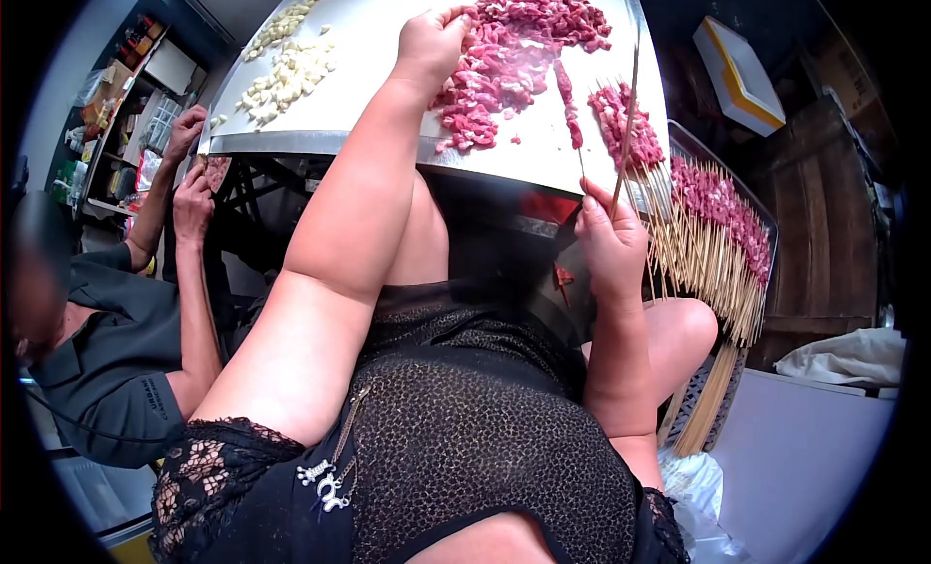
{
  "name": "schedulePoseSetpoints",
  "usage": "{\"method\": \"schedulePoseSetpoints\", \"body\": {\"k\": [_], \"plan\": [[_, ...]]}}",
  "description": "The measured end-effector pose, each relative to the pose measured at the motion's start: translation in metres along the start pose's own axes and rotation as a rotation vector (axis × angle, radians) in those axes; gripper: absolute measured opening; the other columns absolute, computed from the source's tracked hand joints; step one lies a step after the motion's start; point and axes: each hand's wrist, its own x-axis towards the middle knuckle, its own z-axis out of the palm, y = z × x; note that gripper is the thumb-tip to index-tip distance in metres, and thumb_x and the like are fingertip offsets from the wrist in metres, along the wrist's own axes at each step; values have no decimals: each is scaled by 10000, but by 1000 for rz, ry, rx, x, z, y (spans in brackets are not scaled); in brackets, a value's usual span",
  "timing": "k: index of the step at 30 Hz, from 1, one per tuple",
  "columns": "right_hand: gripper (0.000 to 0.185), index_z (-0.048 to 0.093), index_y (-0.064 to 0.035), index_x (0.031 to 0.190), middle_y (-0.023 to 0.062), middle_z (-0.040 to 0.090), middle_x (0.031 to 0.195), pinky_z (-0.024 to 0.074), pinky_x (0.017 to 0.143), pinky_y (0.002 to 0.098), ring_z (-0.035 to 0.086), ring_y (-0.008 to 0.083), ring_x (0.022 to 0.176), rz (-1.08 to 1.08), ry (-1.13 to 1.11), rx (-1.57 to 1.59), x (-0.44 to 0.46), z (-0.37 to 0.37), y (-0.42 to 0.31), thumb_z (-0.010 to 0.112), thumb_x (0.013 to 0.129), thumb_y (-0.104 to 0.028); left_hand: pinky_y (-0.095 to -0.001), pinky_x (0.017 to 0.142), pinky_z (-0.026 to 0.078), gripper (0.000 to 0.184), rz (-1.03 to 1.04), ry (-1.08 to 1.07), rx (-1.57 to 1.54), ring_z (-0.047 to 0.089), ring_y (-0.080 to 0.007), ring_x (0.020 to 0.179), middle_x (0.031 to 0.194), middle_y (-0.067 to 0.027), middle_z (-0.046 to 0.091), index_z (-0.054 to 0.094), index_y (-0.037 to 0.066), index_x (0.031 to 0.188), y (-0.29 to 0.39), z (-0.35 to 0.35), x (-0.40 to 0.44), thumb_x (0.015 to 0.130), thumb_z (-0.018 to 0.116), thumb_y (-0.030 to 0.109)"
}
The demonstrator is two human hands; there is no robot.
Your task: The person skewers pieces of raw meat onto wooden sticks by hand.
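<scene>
My left hand point(432, 48) reaches over the white tabletop point(378, 89), its fingertips pinched at the left edge of a heap of raw meat pieces point(524, 55). The fingers partly hide the piece of meat between them. Near the table's front edge, my right hand point(611, 236) is closed around thin bamboo skewers. One meat skewer point(567, 103) carries a row of pieces and lies over the tabletop. A bare skewer point(633, 98) slants up from the same hand. Close to it on the right, a bunch of finished skewers point(626, 128) lies at the table edge.
A tray of many loaded skewers point(722, 215) stands right of the table, with bare sticks point(713, 399) below. Pale clove-like pieces point(291, 74) lie on the left of the tabletop. Another person point(126, 322) works at the left. A white foam box point(739, 74) stands back right.
</scene>
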Motion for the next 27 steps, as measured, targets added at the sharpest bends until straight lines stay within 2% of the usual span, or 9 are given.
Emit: {"method": "schedulePoseSetpoints", "body": {"k": [2,4,7,11,13,17,19,27], "plan": [[247,591,-16,1135,-37,531,672,296,464,135,395,2,520,19,-45,-44,-2,3,1,541,900,-72,-227,693,518,235,-240,-125,-737,638,-141,775,945,-128,653,562,0,1098,13,3,-11,954,416,115],[241,604,-22,1125,-39,536,674,303,468,136,405,4,527,11,-48,-80,-3,5,3,548,896,-71,-308,787,547,222,-345,-260,-909,646,-216,889,1026,-177,625,518,-17,1086,22,4,-20,962,366,88],[233,615,-16,1110,-42,535,665,309,476,136,410,2,533,-26,-34,-143,-3,8,5,557,891,-71,-350,863,525,221,-354,-376,-1063,611,-297,998,1084,-235,588,508,-47,1069,26,10,-26,954,362,73],[227,627,-18,1097,-46,532,655,315,482,138,412,-2,539,-21,-10,-192,-4,6,6,568,885,-75,-346,869,522,237,-406,-433,-1168,605,-300,1008,1088,-241,585,497,-63,1087,33,9,-32,951,369,83],[226,630,-21,1094,-47,532,653,317,483,139,412,-3,539,-11,0,-187,-5,6,5,570,884,-75,-352,885,511,271,-338,-419,-961,597,-298,1025,1106,-252,575,478,-70,1116,37,8,-35,960,369,122],[218,636,-22,1084,-46,541,664,323,485,141,417,-1,541,-28,-15,-269,-9,6,4,569,881,-69,-360,907,494,290,-330,-371,-929,590,-297,1039,1124,-258,566,470,-64,1133,46,7,-39,968,358,147],[216,638,-21,1079,-43,550,673,328,488,142,421,0,545,-41,-27,-277,-10,7,3,570,880,-66,-375,927,478,297,-410,-334,-991,585,-303,1047,1130,-254,566,474,-53,1129,51,5,-41,974,341,163],[213,636,-15,1078,-30,586,727,359,520,144,453,5,591,-70,-25,-233,-10,9,2,562,881,-51,-389,935,469,288,-435,-331,-1115,576,-316,1060,1122,-251,571,477,-40,1102,55,8,-47,977,315,163]]}}
